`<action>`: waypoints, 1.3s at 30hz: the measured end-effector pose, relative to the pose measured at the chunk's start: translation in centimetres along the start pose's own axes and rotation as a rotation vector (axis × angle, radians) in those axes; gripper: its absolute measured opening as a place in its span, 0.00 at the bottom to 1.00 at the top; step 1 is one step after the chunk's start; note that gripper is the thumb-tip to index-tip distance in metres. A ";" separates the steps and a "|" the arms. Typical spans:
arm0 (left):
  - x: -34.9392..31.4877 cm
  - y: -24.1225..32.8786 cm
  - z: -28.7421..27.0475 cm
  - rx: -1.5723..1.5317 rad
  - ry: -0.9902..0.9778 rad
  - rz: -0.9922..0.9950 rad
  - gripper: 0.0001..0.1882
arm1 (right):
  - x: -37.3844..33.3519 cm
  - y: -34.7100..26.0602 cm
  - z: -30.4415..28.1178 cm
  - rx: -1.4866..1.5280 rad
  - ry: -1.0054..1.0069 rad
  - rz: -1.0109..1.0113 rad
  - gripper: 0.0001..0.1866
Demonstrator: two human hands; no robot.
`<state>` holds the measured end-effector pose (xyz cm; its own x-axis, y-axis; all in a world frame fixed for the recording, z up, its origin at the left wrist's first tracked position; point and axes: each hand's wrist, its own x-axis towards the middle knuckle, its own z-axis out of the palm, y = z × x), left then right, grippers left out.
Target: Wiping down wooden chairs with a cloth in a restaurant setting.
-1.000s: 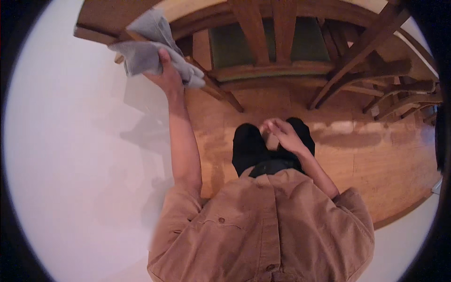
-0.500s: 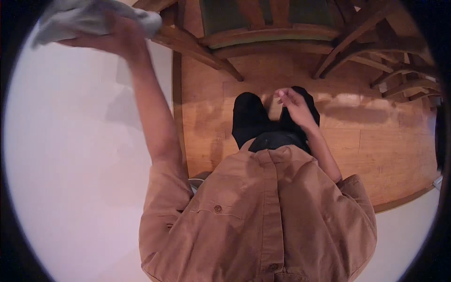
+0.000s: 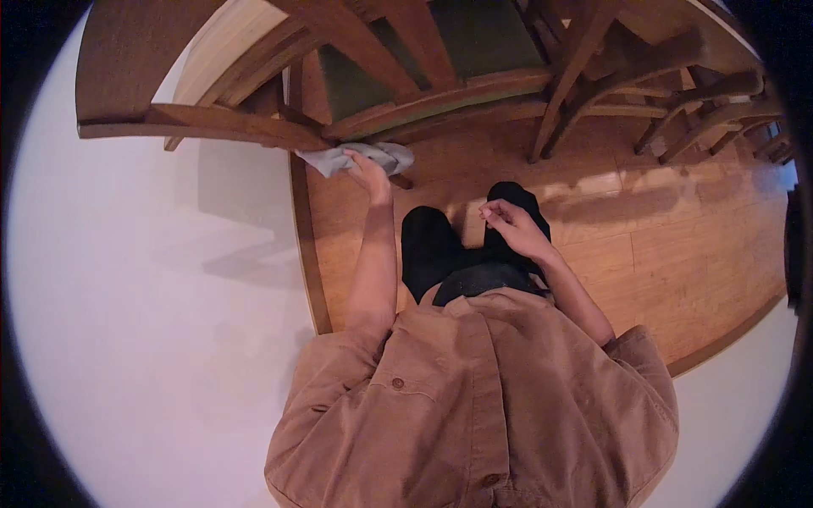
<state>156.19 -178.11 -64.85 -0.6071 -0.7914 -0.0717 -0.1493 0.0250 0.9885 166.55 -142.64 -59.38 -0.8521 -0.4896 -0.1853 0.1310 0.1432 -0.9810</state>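
- White wall (image 3: 152, 279) running down the left, warm wooden floor (image 3: 677, 241) below, and straight into the action!
- Centre of play is a grey cloth (image 3: 392, 157), bunched up at the lower end of the side post (image 3: 229, 123) on the nearest chair (image 3: 466, 96), close by the seat joint.
- Left hand (image 3: 368, 173) has it, fingers bent over the fabric and pinching it; whether the cloth wraps around the wood, I can't tell from up here.
- My call on the step: wiping down the chair's frame, with the cloth low on that post.
- And the next move? I'd say it calls for a snug hold on the cloth and a wrist that follows the wood, minding the tight corner beside the seat.
- Right hand (image 3: 518, 229) sits out, above the right knee, fingers loosely curled toward the thumb; nothing shows in it, but the palm is hidden, so how tightly it closes I can't tell.
- Further out: green seat (image 3: 483, 51) beyond the chair's back, more chairs (image 3: 720, 114) lined up right, black trousers (image 3: 430, 245) and brown shirt (image 3: 457, 381) below.
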 end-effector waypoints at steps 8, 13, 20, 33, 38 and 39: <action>-2.0 -0.3 6.1 -0.262 -0.036 0.258 0.39 | -0.1 0.7 -1.0 0.159 0.077 0.078 0.19; -16.1 7.8 16.7 -0.182 -0.273 0.219 0.44 | -0.7 0.9 -2.7 0.232 0.210 0.110 0.21; -27.7 13.4 22.5 0.122 -0.668 -0.183 0.53 | 1.3 4.7 -6.4 1.076 0.441 0.233 0.33; -27.2 9.8 17.7 -0.117 -0.992 0.229 0.36 | 4.3 -4.0 -10.8 0.960 0.742 -0.318 0.33; -20.7 10.9 7.9 0.208 -0.894 0.139 0.28 | 6.6 -10.9 -6.0 0.417 1.091 -0.662 0.27; -19.0 9.2 6.7 0.074 -0.841 0.285 0.26 | 7.4 -11.5 -6.0 0.408 1.093 -0.675 0.27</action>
<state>161.13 -158.73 -55.27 -0.9965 -0.0401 0.0728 0.0626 0.2151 0.9746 155.68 -142.79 -49.12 -0.7487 0.5964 0.2893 -0.4933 -0.2098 -0.8442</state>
